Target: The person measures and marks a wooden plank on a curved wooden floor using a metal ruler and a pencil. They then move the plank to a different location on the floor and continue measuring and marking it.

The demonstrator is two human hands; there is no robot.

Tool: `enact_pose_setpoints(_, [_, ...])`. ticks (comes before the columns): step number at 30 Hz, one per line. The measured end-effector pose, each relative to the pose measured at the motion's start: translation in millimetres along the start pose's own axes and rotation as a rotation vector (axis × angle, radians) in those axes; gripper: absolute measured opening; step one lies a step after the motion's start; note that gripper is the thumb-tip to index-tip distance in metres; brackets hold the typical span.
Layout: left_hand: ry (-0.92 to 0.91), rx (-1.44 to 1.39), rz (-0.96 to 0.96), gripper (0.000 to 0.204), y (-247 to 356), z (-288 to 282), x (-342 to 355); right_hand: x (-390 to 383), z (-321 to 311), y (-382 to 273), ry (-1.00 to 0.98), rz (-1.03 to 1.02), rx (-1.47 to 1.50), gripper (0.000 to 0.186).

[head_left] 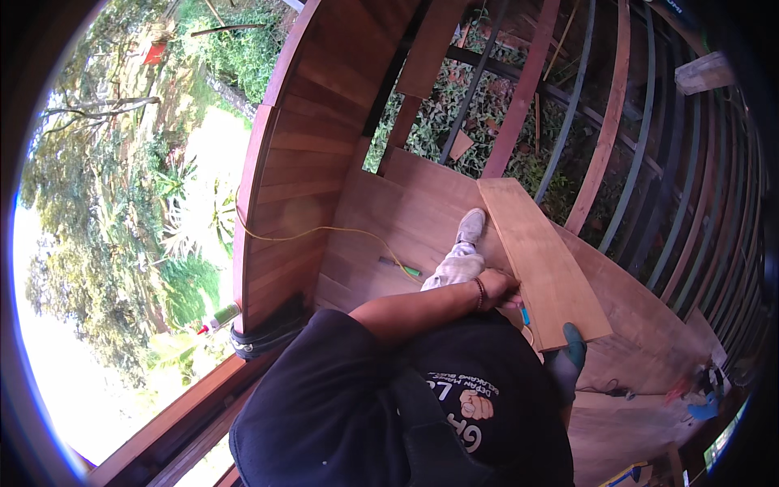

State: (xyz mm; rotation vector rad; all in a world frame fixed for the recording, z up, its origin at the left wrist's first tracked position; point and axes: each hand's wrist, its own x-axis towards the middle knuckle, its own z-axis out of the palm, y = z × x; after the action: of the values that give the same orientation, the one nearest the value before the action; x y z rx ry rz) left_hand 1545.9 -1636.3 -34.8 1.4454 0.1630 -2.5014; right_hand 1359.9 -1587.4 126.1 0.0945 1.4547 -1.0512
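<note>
A wide wooden board (pixel 540 260) lies slantwise before me, its far end over the edge of the plywood and its near end by my body. My left hand (pixel 497 290), with a beaded bracelet at the wrist, is at the board's left edge with fingers curled. A slim light-blue object (pixel 525 316) shows at its fingertips; its kind is unclear. At the board's near right corner is my right hand (pixel 574 346), seemingly in a dark green glove. It grips that corner, with most of its fingers hidden. My left shoe (pixel 471 225) stands on the plywood beside the board.
Bare joists (pixel 604 130) with gaps over plants lie ahead and right. A curved wooden wall (pixel 296 154) bounds the left. A yellow cord (pixel 324 229) crosses the plywood floor (pixel 365 207) near a green-and-black thin tool (pixel 400 266). Cables and tools (pixel 706 394) lie at the right.
</note>
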Motion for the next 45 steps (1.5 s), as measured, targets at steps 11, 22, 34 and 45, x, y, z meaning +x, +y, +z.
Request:
enact_pose_setpoints(11, [-0.004, -0.099, 0.056, 0.008, 14.8, -34.8, -1.2, 13.3, 19.9, 10.0, 0.020, 0.004, 0.034, 0.041])
enact_pose_setpoints(22, [0.014, -0.026, 0.036, 0.013, 3.0, -55.2, -3.2, 1.8, 23.4, 17.3, -0.077, 0.018, -0.117, 0.039])
enact_pose_setpoints(34, [0.098, 0.076, 0.017, 0.027, 15.6, -35.1, -26.3, 0.2, 13.2, 15.4, -0.217, -0.039, -0.218, 0.042])
enact_pose_setpoints(45, [0.149, 0.153, 0.020, 0.030, 20.0, -52.2, -30.9, 10.1, 17.8, 17.4, -0.220, -0.041, -0.264, 0.035])
